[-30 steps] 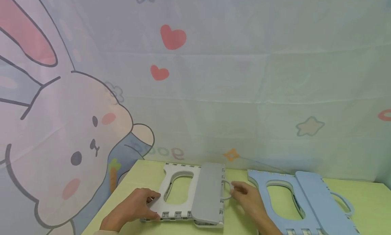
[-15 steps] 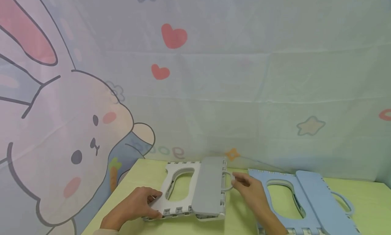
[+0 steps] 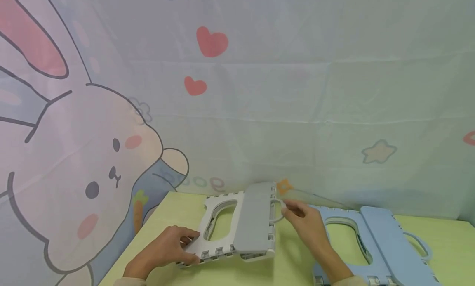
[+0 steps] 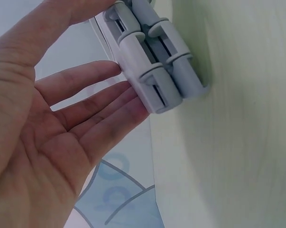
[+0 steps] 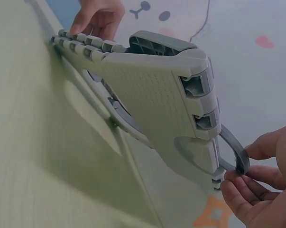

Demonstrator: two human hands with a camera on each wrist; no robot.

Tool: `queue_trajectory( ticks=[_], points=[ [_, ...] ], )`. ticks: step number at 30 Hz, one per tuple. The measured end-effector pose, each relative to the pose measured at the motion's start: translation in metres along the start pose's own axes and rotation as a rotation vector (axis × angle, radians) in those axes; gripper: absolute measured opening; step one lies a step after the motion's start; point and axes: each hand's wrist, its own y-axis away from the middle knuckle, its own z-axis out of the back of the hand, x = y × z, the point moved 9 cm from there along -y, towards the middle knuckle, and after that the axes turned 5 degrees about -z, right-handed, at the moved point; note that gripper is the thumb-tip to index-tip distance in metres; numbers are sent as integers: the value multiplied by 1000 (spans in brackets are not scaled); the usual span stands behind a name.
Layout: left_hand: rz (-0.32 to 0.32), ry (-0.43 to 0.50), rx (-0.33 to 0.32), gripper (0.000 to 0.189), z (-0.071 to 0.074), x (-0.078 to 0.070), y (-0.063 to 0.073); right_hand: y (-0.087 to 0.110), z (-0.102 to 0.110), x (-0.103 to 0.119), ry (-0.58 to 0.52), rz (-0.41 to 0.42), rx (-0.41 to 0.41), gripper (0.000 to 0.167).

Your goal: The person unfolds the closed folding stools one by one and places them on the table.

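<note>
On the left, grips the near left corner of the white and gray folding stool (image 3: 252,222) with the left hand (image 3: 165,247). Holds the stool tipped over the left side of the tabletop (image 3: 293,261), with its left end low and its right end up. Looks like hard plastic: likely light, stiff, a bit slippery, and not easy to break. Might bend at the hinges, so best to hold by the thick edges or the loop. At the right end, pinches the gray loop handle (image 5: 236,148) with the right hand (image 3: 306,224). Farther right, a blue folding stool (image 3: 387,240), flat on the tabletop.
</note>
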Motion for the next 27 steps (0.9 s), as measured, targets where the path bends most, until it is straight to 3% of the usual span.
queue_trajectory(
  ticks=[5,18,19,21,24,27],
  points=[
    [2,29,-2,61,-1,0,-1,-1,2,10,8,30,5,37],
    [-82,118,23,62,-6,9,-4,-3,6,35,2,73,10,36],
    [-103,109,29,61,-7,14,-5,-4,7,37,0,73,8,36],
    [-85,135,25,61,-8,20,-7,-4,8,39,3,73,5,37],
    [-101,117,31,61,-13,42,-13,-5,9,42,8,77,6,37],
    [-47,105,30,65,-17,66,-19,-6,10,45,11,84,7,38]
  ],
)
